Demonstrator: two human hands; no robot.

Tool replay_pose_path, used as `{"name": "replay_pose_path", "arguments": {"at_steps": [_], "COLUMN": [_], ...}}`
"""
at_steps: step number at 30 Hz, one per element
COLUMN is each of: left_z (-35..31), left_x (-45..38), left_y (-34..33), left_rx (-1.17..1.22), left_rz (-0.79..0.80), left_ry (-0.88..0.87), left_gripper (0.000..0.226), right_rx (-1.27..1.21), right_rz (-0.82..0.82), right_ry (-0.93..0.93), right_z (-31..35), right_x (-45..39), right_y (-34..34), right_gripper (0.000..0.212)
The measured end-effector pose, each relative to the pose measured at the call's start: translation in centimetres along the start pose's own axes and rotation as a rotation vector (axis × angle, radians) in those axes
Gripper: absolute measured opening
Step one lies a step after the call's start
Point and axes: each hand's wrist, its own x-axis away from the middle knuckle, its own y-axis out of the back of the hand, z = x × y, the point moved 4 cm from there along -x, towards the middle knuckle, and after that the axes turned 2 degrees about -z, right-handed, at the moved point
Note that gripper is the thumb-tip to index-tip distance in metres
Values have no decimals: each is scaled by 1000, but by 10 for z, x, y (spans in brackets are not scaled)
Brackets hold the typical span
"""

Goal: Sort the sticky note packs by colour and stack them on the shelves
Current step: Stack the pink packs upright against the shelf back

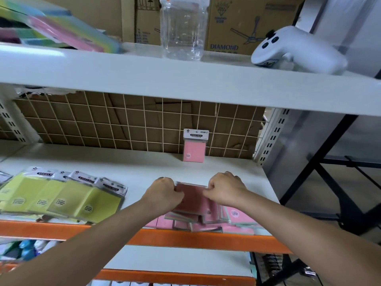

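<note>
Both my hands hold one pink sticky note pack by its far corners, above a loose pile of pink packs at the front of the middle shelf. My left hand grips the pack's left corner, and my right hand pinches its right corner. Another pink pack stands upright against the wire grid at the back of the shelf. Several yellow-green packs lie overlapping in a row on the shelf's left side.
The upper shelf carries mixed coloured packs at the left, a clear plastic jar and a white controller. Cardboard boxes stand behind them. An orange beam edges the middle shelf's front. A black frame stands at the right.
</note>
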Motion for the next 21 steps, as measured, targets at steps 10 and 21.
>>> {"name": "replay_pose_path", "arguments": {"at_steps": [10,21], "left_z": [-12,-37], "left_x": [-6,-61], "left_y": [-2,5], "left_rx": [-7,229], "left_rz": [-45,-114], "left_ry": [20,12], "left_gripper": [16,38], "right_rx": [-216,-468], "right_rz": [-39,-205], "right_ry": [-76,-125], "right_z": [3,0], "right_x": [-6,-55], "right_y": [2,13], "right_gripper": [26,25]}}
